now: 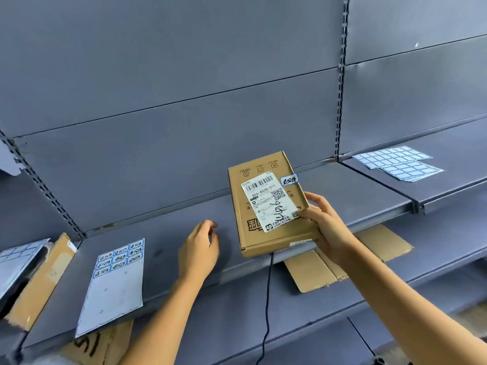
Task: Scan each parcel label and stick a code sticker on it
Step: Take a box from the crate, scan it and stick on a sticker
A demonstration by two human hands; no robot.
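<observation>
gripping the right edge of the cardboard parcel (263, 233) at the centre of the frame, the right hand (326, 225) is seen with its thumb laid near the lower right corner of the white shipping label (268, 201) and its fingers curled round the box's side. the parcel is held tilted over the front lip of the grey shelf (171, 233); whether its lower edge rests on that lip cannot be told. a small blue-bordered code sticker (289, 179) is stuck at the parcel's upper right edge, just beside the label. the left hand (200, 248) is held left of the parcel, apart from it, fingers loosely curled and nothing grasped. a sticker sheet (116, 280) with stickers only at its top is laid at the lower left, overhanging the shelf front. blank sticker sheets (398, 163) are laid at the upper right. a black cable (267, 299) is seen hanging below the parcel, beside flattened cardboard (313, 272).
</observation>
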